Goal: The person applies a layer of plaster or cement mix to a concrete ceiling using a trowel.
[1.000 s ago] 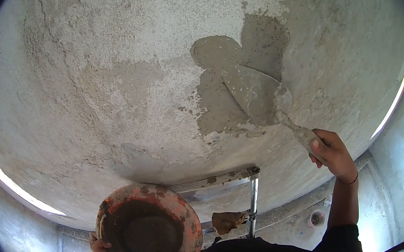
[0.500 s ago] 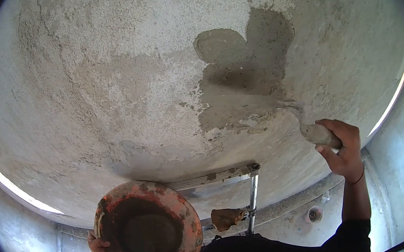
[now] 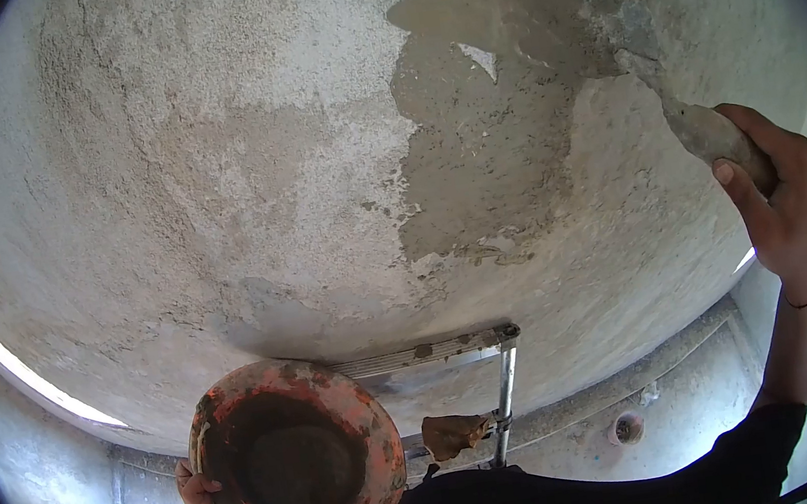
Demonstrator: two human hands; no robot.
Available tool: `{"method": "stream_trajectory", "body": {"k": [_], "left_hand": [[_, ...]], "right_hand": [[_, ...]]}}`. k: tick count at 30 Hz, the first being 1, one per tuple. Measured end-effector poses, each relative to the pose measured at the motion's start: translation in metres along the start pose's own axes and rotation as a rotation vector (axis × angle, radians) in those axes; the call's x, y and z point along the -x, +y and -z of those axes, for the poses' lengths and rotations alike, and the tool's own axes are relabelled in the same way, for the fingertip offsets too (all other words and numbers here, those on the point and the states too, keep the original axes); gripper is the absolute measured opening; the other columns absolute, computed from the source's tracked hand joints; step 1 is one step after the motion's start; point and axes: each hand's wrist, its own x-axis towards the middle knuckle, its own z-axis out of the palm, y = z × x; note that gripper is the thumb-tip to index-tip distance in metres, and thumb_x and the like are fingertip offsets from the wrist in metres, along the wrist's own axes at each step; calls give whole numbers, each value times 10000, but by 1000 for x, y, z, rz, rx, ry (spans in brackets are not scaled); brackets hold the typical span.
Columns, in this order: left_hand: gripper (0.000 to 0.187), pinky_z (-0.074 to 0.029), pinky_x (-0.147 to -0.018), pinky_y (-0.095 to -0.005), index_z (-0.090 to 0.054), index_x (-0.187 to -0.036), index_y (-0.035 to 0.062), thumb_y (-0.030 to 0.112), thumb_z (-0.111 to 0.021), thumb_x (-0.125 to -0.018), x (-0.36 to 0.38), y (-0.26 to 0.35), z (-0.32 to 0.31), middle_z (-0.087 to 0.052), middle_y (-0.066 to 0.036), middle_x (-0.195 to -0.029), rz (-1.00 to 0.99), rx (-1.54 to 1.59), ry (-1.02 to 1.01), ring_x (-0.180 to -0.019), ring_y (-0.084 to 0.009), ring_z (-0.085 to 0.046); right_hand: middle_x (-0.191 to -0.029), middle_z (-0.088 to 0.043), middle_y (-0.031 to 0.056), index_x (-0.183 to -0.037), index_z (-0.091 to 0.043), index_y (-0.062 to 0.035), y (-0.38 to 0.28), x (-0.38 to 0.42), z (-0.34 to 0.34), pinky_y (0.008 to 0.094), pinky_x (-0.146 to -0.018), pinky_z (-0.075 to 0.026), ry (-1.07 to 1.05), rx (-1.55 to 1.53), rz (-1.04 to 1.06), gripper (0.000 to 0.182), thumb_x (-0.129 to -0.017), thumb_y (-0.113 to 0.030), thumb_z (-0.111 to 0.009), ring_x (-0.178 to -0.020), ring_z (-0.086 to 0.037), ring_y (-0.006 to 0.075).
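Note:
My right hand (image 3: 782, 175) is wrapped round the handle of a mortar-smeared trowel (image 3: 711, 129). The trowel's blade lies against the upper part of a damp grey mortar patch (image 3: 483, 162) on the rough plaster wall (image 3: 241, 161), and its outline blends with the mortar. At the lower left, my left hand (image 3: 199, 494) grips the side of a worn orange bucket (image 3: 381, 436). Wet grey mortar (image 3: 300, 471) fills the bottom of the bucket, whose inner wall is streaked with dried mix. Most of my left fingers are hidden behind it.
A metal ladder (image 3: 505, 381) stands against the wall just right of the bucket. A brown, torn-looking piece (image 3: 454, 435) hangs on its rail. Far below, a small bucket (image 3: 627, 428) rests on the floor (image 3: 571, 468).
My right hand and the trowel have moved up and to the right along the wall. Mortar now covers a larger, smoother area at the top. The left hand and bucket stay put.

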Motion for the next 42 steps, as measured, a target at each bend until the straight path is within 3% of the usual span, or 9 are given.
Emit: {"method": "stream_trajectory", "body": {"k": [7,9,11,14,15,21,28,34,42], "left_hand": [[193,-400,-689,-208,-388,-650,64,-33,-434,-489,-4,-4,14,-435,-25,-715,8,-42,-30,-646,-157,-436],[195,-404,-688,-211,-392,-651,63,-34,-433,-488,-2,-2,7,-447,-28,-712,17,9,-31,-649,-157,-443],[196,-407,-686,-213,-396,-652,63,-36,-432,-487,1,0,0,-459,-31,-709,26,51,-36,-651,-157,-450],[201,-416,-678,-225,-400,-657,63,-34,-435,-485,0,-1,0,-480,-38,-700,-16,69,7,-646,-164,-458],[202,-418,-675,-231,-399,-656,64,-33,-438,-483,-4,-5,9,-482,-40,-693,-9,39,-12,-640,-168,-457],[206,-421,-653,-237,-403,-649,67,-34,-449,-475,-1,-6,7,-473,-34,-669,18,30,16,-621,-169,-450],[199,-416,-651,-235,-398,-646,73,-35,-453,-489,-4,-7,11,-452,-27,-677,23,-2,-18,-621,-168,-440],[211,-407,-678,-219,-395,-658,71,-38,-458,-489,0,-4,7,-449,-29,-686,20,52,-22,-652,-161,-446],[209,-417,-676,-232,-401,-683,67,-45,-435,-510,2,-2,3,-472,-37,-694,18,40,-46,-649,-171,-459]], "right_hand": [[-1053,-585,147,-1164,-632,-15,16,34,-9,327,-867,-416,-148,-179,-234,401,-849,-247,-717,-961,-507,219],[-911,-596,110,-1180,-616,-2,24,32,-20,306,-765,-454,-101,-217,-118,419,-863,-262,-703,-835,-541,176],[-750,-557,50,-1241,-564,38,19,23,-25,273,-618,-461,-364,-509,-449,494,-902,-306,-668,-668,-526,116],[-654,-505,1,-1284,-511,80,35,54,-75,243,-501,-419,-260,-671,-610,581,-935,-370,-627,-557,-479,72],[-665,-514,-1,-1338,-462,91,30,64,-85,239,-501,-421,-314,-711,-619,647,-952,-411,-594,-564,-482,74],[-648,-534,8,-964,-570,-5,0,126,-139,239,-471,-401,-381,-1121,-691,438,-966,-443,-550,-541,-479,62],[-621,-525,12,-962,-607,15,-27,135,-124,237,-480,-395,-276,-985,-570,431,-960,-412,-552,-524,-476,70],[-635,-528,17,-1094,-595,31,-25,82,-129,239,-475,-392,-202,-1229,-509,452,-960,-399,-559,-529,-480,75],[-646,-530,10,-1093,-579,4,-70,90,-177,236,-477,-393,-553,-1483,-587,430,-986,-409,-528,-531,-480,69]]}}
